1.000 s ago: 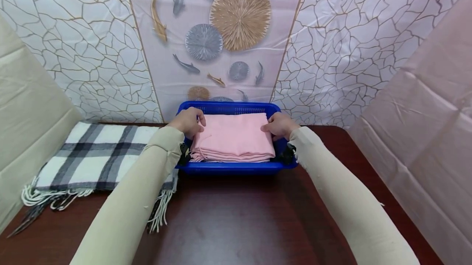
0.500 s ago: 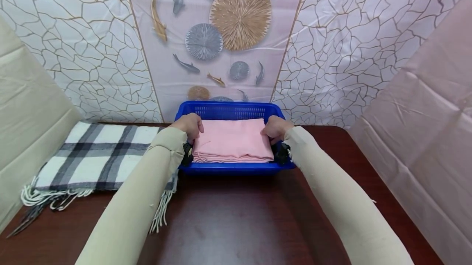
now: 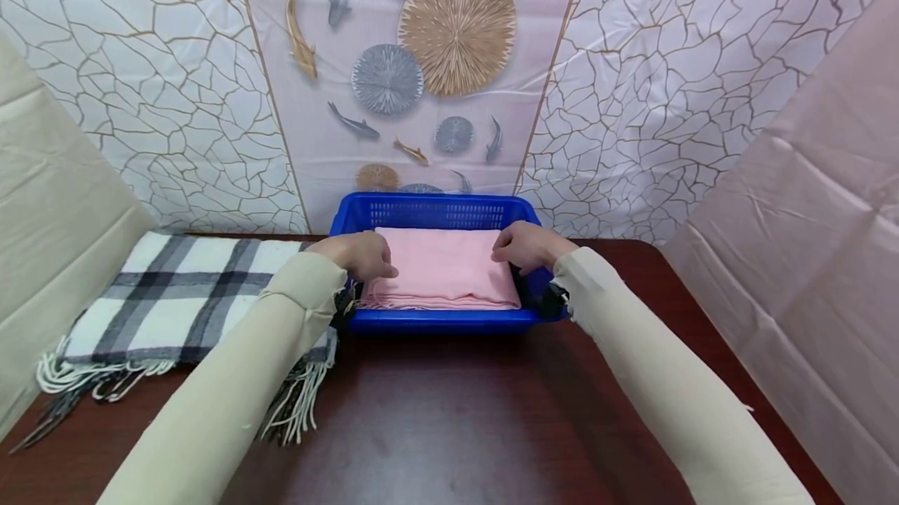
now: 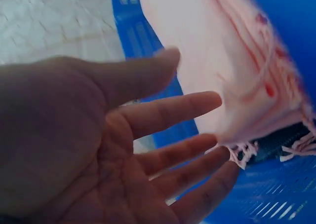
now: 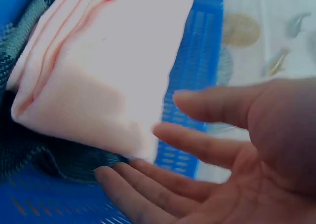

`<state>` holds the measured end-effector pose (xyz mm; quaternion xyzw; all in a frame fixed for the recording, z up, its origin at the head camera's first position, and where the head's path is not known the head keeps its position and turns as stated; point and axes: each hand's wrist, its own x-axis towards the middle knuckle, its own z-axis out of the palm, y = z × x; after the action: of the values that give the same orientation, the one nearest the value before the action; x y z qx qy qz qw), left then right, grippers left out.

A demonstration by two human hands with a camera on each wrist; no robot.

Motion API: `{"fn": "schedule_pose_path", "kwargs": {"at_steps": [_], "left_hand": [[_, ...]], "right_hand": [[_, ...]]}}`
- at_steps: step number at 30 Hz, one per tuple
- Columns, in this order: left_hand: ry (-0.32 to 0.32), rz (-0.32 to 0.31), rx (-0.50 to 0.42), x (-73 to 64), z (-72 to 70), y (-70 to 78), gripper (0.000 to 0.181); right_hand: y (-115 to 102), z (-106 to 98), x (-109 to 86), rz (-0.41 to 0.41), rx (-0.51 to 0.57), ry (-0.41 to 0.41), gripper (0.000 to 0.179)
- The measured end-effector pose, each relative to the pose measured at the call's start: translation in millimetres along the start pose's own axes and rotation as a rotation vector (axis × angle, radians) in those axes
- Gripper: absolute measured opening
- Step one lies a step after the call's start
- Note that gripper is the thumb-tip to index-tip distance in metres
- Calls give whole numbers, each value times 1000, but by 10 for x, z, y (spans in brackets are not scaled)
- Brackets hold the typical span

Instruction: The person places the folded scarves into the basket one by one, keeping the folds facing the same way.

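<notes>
A folded pink scarf [image 3: 442, 267] with fringe along its left end lies in a blue plastic basket [image 3: 438, 321]. Beneath it in the right wrist view, part of a dark green cloth [image 5: 74, 160] shows. My left hand [image 3: 365, 254] hovers at the scarf's left end, fingers spread and relaxed, with nothing held. Over the scarf's right end is my right hand [image 3: 530, 246], its fingers extended and thumb apart, holding nothing. In the left wrist view the fingertips [image 4: 210, 99] overlap the pink scarf's edge.
A folded black-and-white checked scarf [image 3: 190, 294] with long fringe lies on the dark wooden table [image 3: 435, 411], left of the basket. Behind the basket hangs a patterned cloth backdrop [image 3: 449, 99]. Beige cloth panels [image 3: 794, 200] close in both sides.
Both hands have let go of the pink scarf's ends and their fingers have loosened. The scarf has settled slightly nearer the basket's front side.
</notes>
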<state>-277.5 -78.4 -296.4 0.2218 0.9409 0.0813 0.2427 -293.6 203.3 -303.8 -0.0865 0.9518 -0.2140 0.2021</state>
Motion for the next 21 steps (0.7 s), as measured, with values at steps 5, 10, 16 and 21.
{"fn": "schedule_pose_path", "kwargs": {"at_steps": [5,10,16,21], "left_hand": [[-27,61,-11,-216,113,90,49],[0,120,-38,-339,265,110,56],[-12,55,-55,-424,396,79,64],[21,24,-56,-467,478,49,67]], "right_hand": [[-58,49,-194,-144,-175,-66,40],[-64,193,-356,-224,-224,-139,49],[-4,364,-475,-161,-217,-217,68],[62,418,-532,-110,-209,-201,79]]}}
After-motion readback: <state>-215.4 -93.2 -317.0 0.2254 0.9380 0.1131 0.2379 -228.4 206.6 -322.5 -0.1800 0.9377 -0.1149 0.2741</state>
